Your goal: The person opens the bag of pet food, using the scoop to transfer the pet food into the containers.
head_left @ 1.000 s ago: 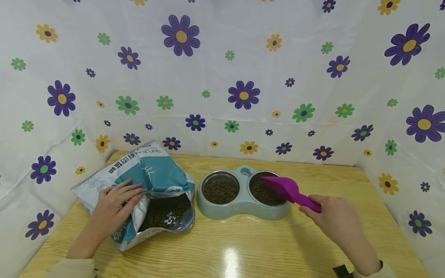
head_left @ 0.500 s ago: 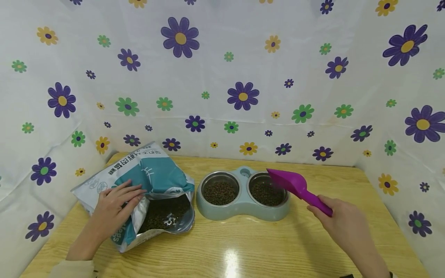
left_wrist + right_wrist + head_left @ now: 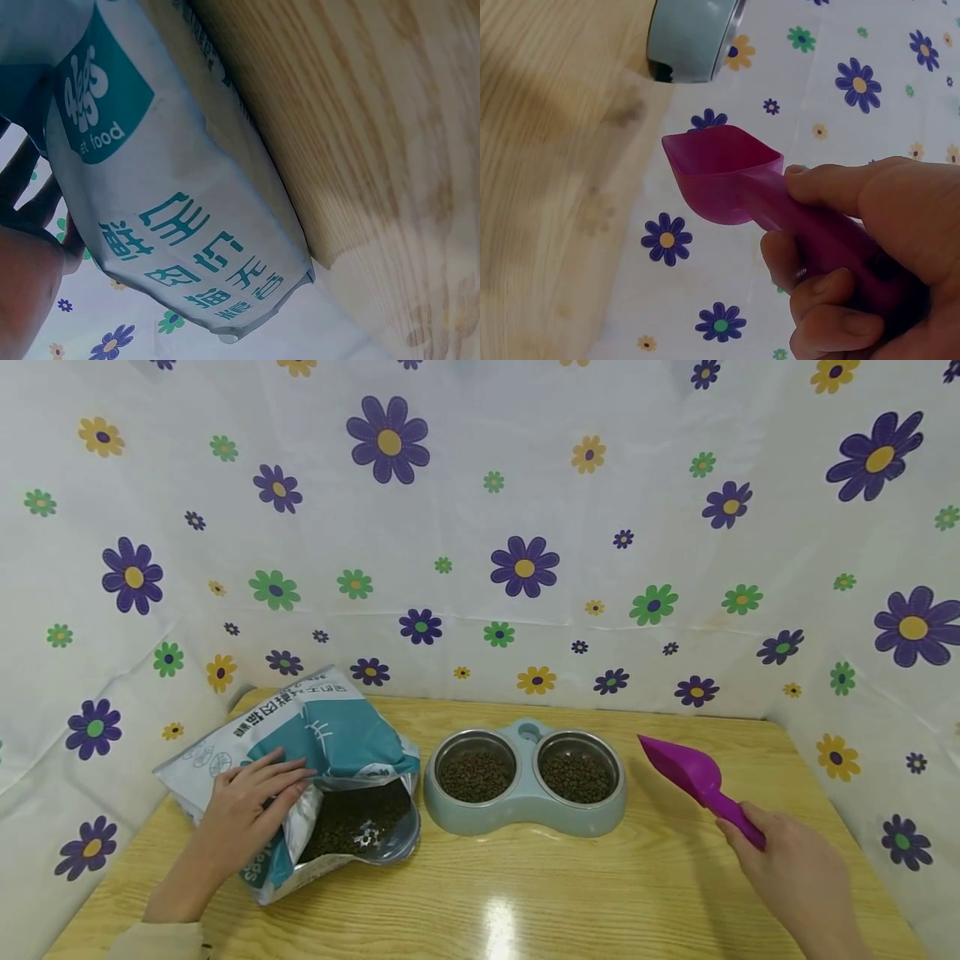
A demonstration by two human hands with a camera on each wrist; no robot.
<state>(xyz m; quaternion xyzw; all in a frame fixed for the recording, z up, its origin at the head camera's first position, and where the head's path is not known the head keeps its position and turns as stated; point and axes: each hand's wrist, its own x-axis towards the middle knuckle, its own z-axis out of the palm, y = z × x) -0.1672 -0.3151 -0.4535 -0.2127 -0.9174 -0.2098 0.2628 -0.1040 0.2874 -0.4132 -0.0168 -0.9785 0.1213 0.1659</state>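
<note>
My right hand (image 3: 798,868) grips the handle of a magenta scoop (image 3: 686,768), which it holds above the table to the right of the bowls. No kibble shows in the visible part of the scoop's hollow in the right wrist view. On the left, my left hand (image 3: 251,814) rests with extended fingers on the folded-back top of a white and teal pet food bag (image 3: 352,735). The bag lies with its mouth toward the front right, and brown kibble (image 3: 348,822) shows inside. Between the hands stands a pale blue-green double feeder (image 3: 525,806); both its metal bowls contain kibble.
The wooden table (image 3: 570,893) carries the bag and the feeder. A white curtain (image 3: 450,510) printed with flowers encloses the back and both sides. The feeder's left end stands close to the bag's mouth.
My right hand has drawn the scoop rightward from over the right bowl to beside the feeder, uncovering that bowl's kibble. The left hand and the bag stay in place.
</note>
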